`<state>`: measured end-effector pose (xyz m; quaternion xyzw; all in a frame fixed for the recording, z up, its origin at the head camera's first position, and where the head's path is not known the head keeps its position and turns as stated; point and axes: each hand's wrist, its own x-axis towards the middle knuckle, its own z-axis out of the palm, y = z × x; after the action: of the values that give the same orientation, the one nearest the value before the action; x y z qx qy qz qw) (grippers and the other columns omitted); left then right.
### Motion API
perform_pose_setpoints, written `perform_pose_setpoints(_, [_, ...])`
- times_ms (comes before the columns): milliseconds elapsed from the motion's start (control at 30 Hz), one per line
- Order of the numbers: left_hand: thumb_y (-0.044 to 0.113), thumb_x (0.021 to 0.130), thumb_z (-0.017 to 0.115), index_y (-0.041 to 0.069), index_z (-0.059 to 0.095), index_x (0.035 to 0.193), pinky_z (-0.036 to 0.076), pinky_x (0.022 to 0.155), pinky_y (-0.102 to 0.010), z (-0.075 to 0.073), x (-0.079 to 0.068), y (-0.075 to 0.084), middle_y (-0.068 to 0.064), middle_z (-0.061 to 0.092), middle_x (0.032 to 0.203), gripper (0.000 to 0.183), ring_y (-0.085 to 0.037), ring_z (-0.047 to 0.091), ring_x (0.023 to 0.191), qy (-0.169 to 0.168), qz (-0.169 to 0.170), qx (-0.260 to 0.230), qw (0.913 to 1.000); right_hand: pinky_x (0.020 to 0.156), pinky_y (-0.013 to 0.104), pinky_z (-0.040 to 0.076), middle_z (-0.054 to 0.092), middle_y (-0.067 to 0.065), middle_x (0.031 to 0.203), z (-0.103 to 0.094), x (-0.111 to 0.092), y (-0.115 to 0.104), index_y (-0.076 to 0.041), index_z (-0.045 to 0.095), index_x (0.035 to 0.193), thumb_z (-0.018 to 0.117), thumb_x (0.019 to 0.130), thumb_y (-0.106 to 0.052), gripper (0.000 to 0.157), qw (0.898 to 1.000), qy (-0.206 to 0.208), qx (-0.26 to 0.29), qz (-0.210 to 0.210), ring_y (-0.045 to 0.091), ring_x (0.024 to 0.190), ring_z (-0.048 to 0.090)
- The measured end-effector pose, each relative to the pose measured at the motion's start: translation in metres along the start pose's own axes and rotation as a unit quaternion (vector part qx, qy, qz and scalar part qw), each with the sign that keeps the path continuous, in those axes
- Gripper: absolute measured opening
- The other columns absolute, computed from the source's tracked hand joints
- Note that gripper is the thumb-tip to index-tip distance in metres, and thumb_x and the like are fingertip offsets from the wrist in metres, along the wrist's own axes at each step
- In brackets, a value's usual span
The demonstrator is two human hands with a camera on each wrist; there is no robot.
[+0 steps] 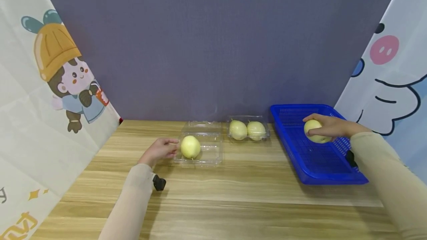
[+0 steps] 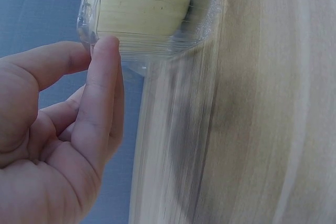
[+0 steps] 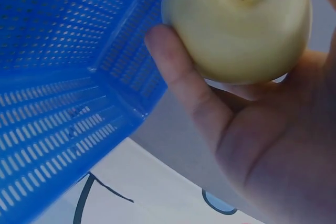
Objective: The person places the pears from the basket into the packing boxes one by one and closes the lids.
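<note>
My right hand (image 1: pixel 328 126) grips a pale yellow pear (image 1: pixel 312 126) over the blue plastic basket (image 1: pixel 297 160). The right wrist view shows the dark blossom end of that pear (image 3: pixel 236 30), with fingers and thumb curled round its sides. On the left, my left hand (image 1: pixel 161 149) pinches the edge of an opened clear plastic clamshell box (image 1: pixel 211 155) between thumb and fingers. One pear (image 1: pixel 190 147) sits in the left part of this box, its stem toward me. In the left wrist view the fingertips (image 2: pixel 107 45) are right at the ribbed rim, below the pear.
A second clear box (image 1: pixel 248 118), closed, stands at the back of the wooden table (image 1: pixel 213 210) with two pears (image 1: pixel 238 130) inside. A dark grey panel (image 1: pixel 213 47) rises behind the table. Printed cloths hang at the left (image 1: pixel 20 121) and right.
</note>
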<state>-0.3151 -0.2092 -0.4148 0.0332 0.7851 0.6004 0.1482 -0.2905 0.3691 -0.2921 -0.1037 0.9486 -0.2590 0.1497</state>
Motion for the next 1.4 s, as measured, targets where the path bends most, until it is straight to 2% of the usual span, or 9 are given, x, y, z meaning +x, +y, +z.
perform_pose_setpoints(133, [0.011, 0.101, 0.062, -0.014, 0.047, 0.138, 0.060, 0.080, -0.027, -0.001, 0.000, 0.000, -0.023, 0.064, 0.106, 0.047, -0.023, 0.065, 0.091, -0.002, 0.001, -0.001, 1.0000, 0.063, 0.038, 0.054, 0.049, 0.024, 0.119, -0.001, 0.000, -0.006, -0.005, 0.038, 0.144, 0.065, 0.096, -0.032, 0.061, 1.000, 0.009, 0.006, -0.010, 0.028, 0.088, 0.056])
perform_pose_setpoints(533, [0.011, 0.101, 0.061, -0.012, 0.047, 0.138, 0.059, 0.079, -0.027, -0.003, -0.001, 0.001, -0.022, 0.064, 0.106, 0.046, -0.023, 0.064, 0.092, 0.001, -0.007, -0.003, 1.0000, 0.065, 0.035, 0.053, 0.058, 0.017, 0.117, 0.005, 0.008, -0.034, -0.010, 0.044, 0.144, 0.067, 0.095, -0.033, 0.059, 0.997, 0.054, -0.020, -0.054, 0.026, 0.092, 0.058])
perform_pose_setpoints(967, [0.009, 0.101, 0.060, -0.014, 0.047, 0.138, 0.059, 0.079, -0.027, -0.005, -0.002, 0.000, -0.021, 0.064, 0.104, 0.045, -0.022, 0.064, 0.090, -0.005, 0.001, -0.007, 1.0000, 0.070, 0.036, 0.053, 0.056, 0.017, 0.124, 0.015, 0.015, -0.073, -0.014, 0.046, 0.144, 0.069, 0.095, -0.032, 0.057, 0.995, 0.043, -0.004, -0.087, 0.028, 0.097, 0.057])
perform_pose_setpoints(1400, [0.012, 0.102, 0.060, -0.011, 0.047, 0.139, 0.059, 0.081, -0.028, -0.006, -0.003, -0.001, -0.022, 0.063, 0.108, 0.046, -0.024, 0.064, 0.094, -0.005, -0.007, -0.002, 1.0000, 0.071, 0.035, 0.055, 0.060, 0.011, 0.115, 0.034, 0.027, -0.099, -0.017, 0.050, 0.140, 0.072, 0.093, -0.032, 0.054, 0.992, 0.033, 0.014, -0.121, 0.025, 0.094, 0.060])
